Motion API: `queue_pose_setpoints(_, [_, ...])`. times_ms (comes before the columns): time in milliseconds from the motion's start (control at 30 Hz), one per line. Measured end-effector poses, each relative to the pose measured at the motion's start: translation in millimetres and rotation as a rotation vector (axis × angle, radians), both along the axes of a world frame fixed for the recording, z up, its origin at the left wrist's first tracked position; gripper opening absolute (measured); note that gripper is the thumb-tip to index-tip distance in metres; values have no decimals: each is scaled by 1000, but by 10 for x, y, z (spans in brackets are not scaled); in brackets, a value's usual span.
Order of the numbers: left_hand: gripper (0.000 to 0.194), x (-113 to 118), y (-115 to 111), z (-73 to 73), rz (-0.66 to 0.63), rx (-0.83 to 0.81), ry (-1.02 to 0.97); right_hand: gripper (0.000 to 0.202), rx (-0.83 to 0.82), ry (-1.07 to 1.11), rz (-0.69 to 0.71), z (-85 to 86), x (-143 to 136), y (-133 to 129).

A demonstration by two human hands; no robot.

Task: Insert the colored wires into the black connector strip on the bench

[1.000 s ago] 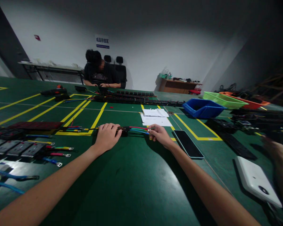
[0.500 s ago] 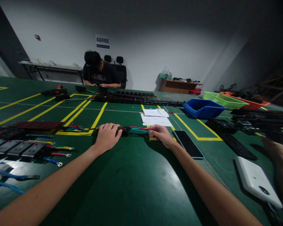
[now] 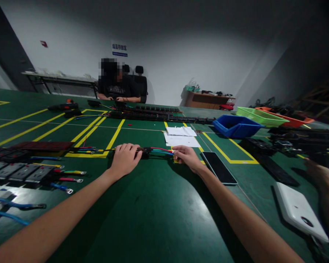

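My left hand (image 3: 125, 158) lies over a slim black part (image 3: 145, 154) on the green table, fingers curled down over it and hiding most of its length. Red and blue wires (image 3: 160, 151) run out of its right end. My right hand (image 3: 188, 157) pinches the ends of these wires between thumb and fingers. The tips inside the pinch are mostly covered. Just right of that hand lies a dark-screened phone (image 3: 218, 168).
White papers (image 3: 181, 137) lie beyond my hands. Socket strips (image 3: 24, 171) with lugged cables are at left. A blue bin (image 3: 237, 126), green bin (image 3: 260, 116) and white device (image 3: 298, 210) stand at right. Another person's hand (image 3: 325, 190) reaches in there; a co-worker (image 3: 117, 87) sits opposite.
My right fingers have shifted slightly at the wire ends. My left hand stays put. The co-worker opposite has moved their head a little.
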State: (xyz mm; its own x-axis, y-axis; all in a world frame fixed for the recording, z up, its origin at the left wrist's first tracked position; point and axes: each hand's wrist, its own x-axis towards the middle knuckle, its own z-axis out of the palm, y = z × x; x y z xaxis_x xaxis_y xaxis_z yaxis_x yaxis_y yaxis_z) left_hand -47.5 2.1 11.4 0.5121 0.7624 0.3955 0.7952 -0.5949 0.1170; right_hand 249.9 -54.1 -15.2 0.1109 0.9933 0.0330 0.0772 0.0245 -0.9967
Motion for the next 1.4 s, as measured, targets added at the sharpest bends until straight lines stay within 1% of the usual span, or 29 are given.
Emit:
queue_pose_setpoints(133, [53,-3,-3,8,-6,-18,-6,42,-3,2,33,-26,19,26])
queue_pose_setpoints(300, [53,1,-4,13,-4,-19,-15,39,31,-32,72,-39,29,42])
queue_pose_setpoints(500, [53,-7,-1,6,-14,-13,-30,45,68,-93,31,-54,-1,39])
queue_pose_setpoints(700, [51,-8,4,-4,-18,-14,-46,44,31,-120,-19,-34,-34,26])
queue_pose_setpoints(833, [52,-6,8,-10,-23,-11,-39,46,15,-118,-18,-28,-42,28])
queue_pose_setpoints(967, [53,-1,5,-6,-5,12,-10,48,56,-117,-23,-43,-37,25])
queue_pose_setpoints(1167, [53,-1,-4,11,-13,-5,-17,46,20,-50,-24,-17,-14,6])
queue_pose_setpoints(1400, [52,-8,-3,10,-21,-20,-32,48,26,-14,-36,20,-22,-11])
